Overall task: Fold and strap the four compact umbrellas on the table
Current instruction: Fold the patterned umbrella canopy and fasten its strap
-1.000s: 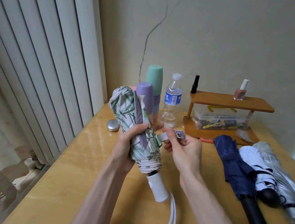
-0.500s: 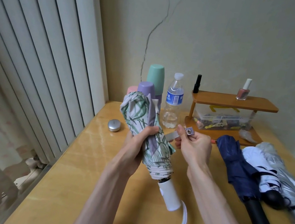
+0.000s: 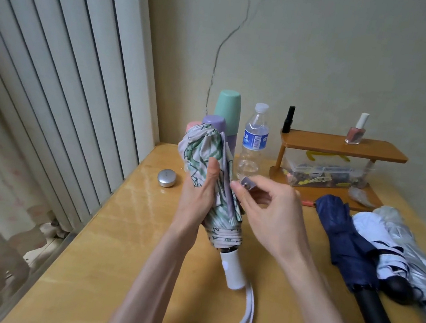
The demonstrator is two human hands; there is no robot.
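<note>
While left hand (image 3: 197, 200) holds umbrella (image 3: 221, 218), strap (image 3: 246, 185) pinched

Head-worn view, angled down, close over table (image 3: 120, 230)

The tabletop (image 3: 141, 233) is yellowish wood under a glossy varnish that mirrors the light. The leaf-print umbrella (image 3: 202, 149) is thin, creased matt cloth. At its six o'clock end, the handle (image 3: 232, 270) is smooth white plastic with a woven wrist loop (image 3: 245, 322). Its closing strap (image 3: 255, 193) carries a shiny metal snap (image 3: 245, 183).

At three o'clock on the tabletop lie a navy umbrella (image 3: 341, 234) of matt cloth and a silver umbrella (image 3: 412, 255) with a metallic sheen. At ten o'clock sits a brushed-metal round tin (image 3: 167, 178). At twelve stand a clear plastic bottle (image 3: 254, 142) and a satin wooden shelf (image 3: 340, 146).
</note>
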